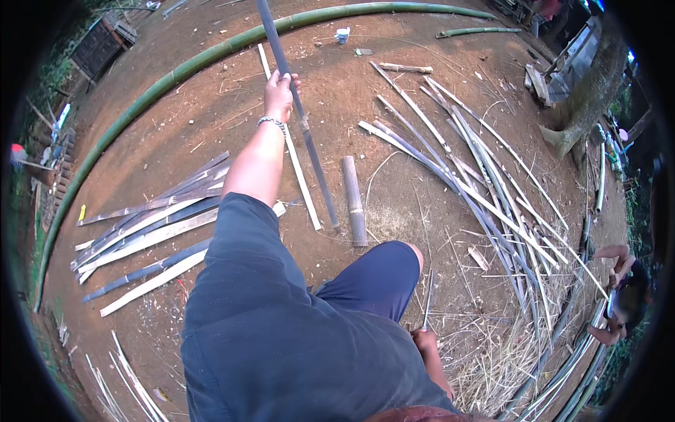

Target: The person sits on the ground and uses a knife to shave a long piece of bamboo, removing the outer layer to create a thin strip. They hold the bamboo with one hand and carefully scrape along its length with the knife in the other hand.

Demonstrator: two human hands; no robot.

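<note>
My left hand (280,98), on an outstretched arm, is closed around a long dark bamboo strip (313,155). The strip slants from the top of the view down to the ground, its lower end near a short thick bamboo piece (354,204). A pale split bamboo strip (301,179) lies just behind it. Low beside my bent knee, my right hand (424,340) is wrapped around the handle of a knife (428,304), whose thin blade points away from me. Most of that handle is hidden in the fist.
Split bamboo strips (151,228) lie piled at left, with longer strips (478,176) at right. Shavings (485,373) cover the near right ground. A long green bamboo pole (176,74) curves behind, near a cup (342,35). Another person's hands (610,332) work at the right edge, near a tree (594,91).
</note>
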